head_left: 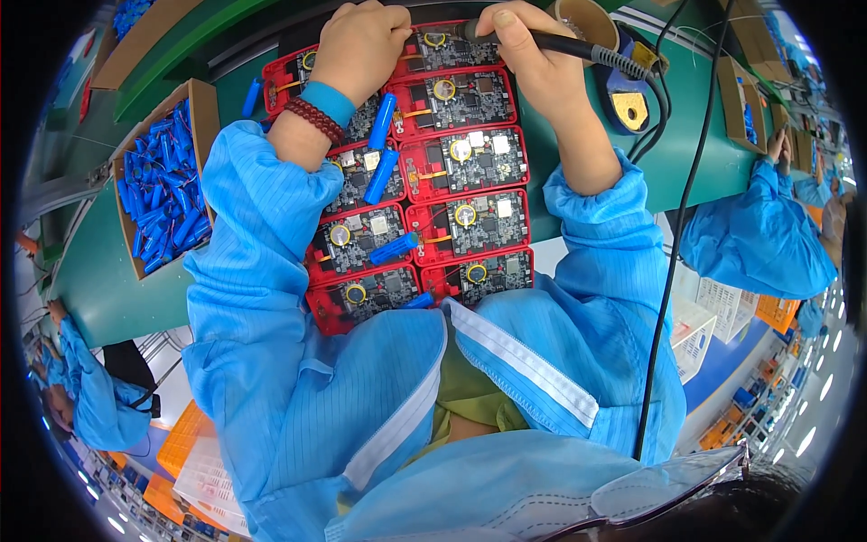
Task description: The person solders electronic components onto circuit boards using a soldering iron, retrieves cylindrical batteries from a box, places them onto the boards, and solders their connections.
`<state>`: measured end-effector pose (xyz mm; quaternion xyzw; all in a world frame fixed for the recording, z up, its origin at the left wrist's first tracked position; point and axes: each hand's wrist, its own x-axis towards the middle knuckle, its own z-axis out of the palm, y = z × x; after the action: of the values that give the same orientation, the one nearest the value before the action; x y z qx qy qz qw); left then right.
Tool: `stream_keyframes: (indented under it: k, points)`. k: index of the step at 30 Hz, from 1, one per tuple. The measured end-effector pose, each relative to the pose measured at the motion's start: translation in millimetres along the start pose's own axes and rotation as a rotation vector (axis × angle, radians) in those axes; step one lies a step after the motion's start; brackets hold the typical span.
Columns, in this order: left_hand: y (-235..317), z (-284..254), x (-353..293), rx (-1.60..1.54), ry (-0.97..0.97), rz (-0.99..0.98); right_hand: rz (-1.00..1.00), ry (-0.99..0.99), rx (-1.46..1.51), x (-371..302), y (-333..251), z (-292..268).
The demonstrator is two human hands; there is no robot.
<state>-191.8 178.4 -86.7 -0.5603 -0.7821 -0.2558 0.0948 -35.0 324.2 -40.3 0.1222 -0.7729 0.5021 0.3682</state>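
My right hand (535, 56) is closed round the dark handle of a soldering iron (573, 45), whose tip end points left over the farthest red case. My left hand (363, 47) is closed at that case's left side, fingers pressed together; what they pinch is hidden. Beneath and nearer lie two columns of open red cases (405, 200), each with a circuit board (477, 154) and most showing a yellow-rimmed coin cell (465, 215). Several blue cylindrical batteries (382, 176) rest across the left column and between columns.
A cardboard box (209, 108) full of blue batteries stands left on the green table (99, 289). Right of my right hand is a blue iron stand (623, 77) with a yellow sponge (630, 110). A black cable (679, 217) hangs down the right. People in blue (754, 230) sit on both sides.
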Motion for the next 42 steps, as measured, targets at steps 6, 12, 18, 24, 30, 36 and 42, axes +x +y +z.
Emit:
stream_keyframes:
  k: [6, 12, 18, 24, 30, 36, 42]
  points:
    - [3, 0, 1, 0.008, 0.012, 0.010, 0.262, 0.028, -0.118, -1, -15, -3]
    - [4, 0, 3, 0.010, -0.005, 0.024, 0.243, 0.050, -0.142, -1, -28, -12]
    - [3, 3, 3, -0.015, 0.009, -0.038, 0.074, 0.089, -0.336, -21, -47, -33]
    - [8, -4, 2, -0.065, 0.040, -0.036, 0.144, 0.216, -0.618, -60, -90, -80]
    - [9, -9, 2, -0.048, -0.014, -0.081, 0.151, 0.288, -0.867, -92, -128, -129]
    - [22, -59, -14, -0.326, -0.081, -0.258, 0.078, 0.312, -1.059, -107, -204, -153]
    - [62, -138, -67, -0.321, -0.084, -0.257, 0.033, 0.290, -1.111, -118, -227, -165]
